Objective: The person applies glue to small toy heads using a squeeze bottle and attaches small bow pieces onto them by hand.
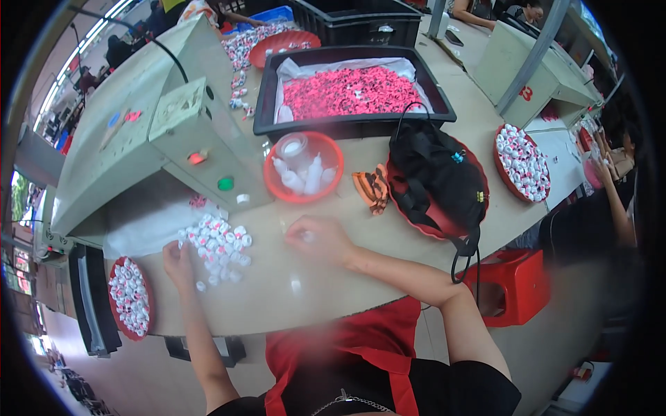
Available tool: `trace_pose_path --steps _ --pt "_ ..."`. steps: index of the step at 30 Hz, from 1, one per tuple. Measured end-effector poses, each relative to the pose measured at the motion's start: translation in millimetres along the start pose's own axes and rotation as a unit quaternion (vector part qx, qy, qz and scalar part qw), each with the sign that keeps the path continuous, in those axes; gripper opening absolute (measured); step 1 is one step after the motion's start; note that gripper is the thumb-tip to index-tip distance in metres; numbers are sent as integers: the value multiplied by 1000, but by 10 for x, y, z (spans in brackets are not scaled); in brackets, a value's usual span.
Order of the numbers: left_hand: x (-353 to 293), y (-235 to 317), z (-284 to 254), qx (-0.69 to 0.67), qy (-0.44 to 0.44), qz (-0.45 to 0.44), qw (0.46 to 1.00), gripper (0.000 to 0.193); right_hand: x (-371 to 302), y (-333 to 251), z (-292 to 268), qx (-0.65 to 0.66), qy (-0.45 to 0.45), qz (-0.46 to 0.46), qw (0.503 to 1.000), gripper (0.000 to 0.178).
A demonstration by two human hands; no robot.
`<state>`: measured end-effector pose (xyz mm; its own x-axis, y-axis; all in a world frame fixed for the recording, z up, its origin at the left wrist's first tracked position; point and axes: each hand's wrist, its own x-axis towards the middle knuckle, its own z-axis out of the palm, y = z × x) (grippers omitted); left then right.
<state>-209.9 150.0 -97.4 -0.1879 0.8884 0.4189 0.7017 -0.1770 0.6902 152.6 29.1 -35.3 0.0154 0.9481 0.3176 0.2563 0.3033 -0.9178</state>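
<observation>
Small round white pieces with pink marks lie in a loose pile [218,243] on the table in front of me. My left hand [178,262] is at the left edge of that pile, its fingers drawn together around something I cannot make out. To the right of the pile, my right hand [320,240] is raised over the tabletop, slightly blurred. Its fingers are curled, and a small white piece shows between them. A red basket [148,305] full of similar white pieces stands at the table's left edge, near my left forearm.
A pale green machine housing [139,132] rises at the left. Ahead stand an orange bowl of white squeeze bottles [267,175] and a black tray [347,127] of pink pieces. A black bag [433,166] lies in a red basket. A red stool [517,288] and a co-worker are right.
</observation>
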Motion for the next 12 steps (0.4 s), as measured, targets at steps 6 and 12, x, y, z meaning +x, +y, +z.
trace_pose_path --steps 6,12 --pt "12 -17 121 93 41 109 989 28 -97 326 -17 -8 38 -12 999 13" --pt "58 293 90 179 69 132 973 20 75 254 -119 1 43 -19 999 12"
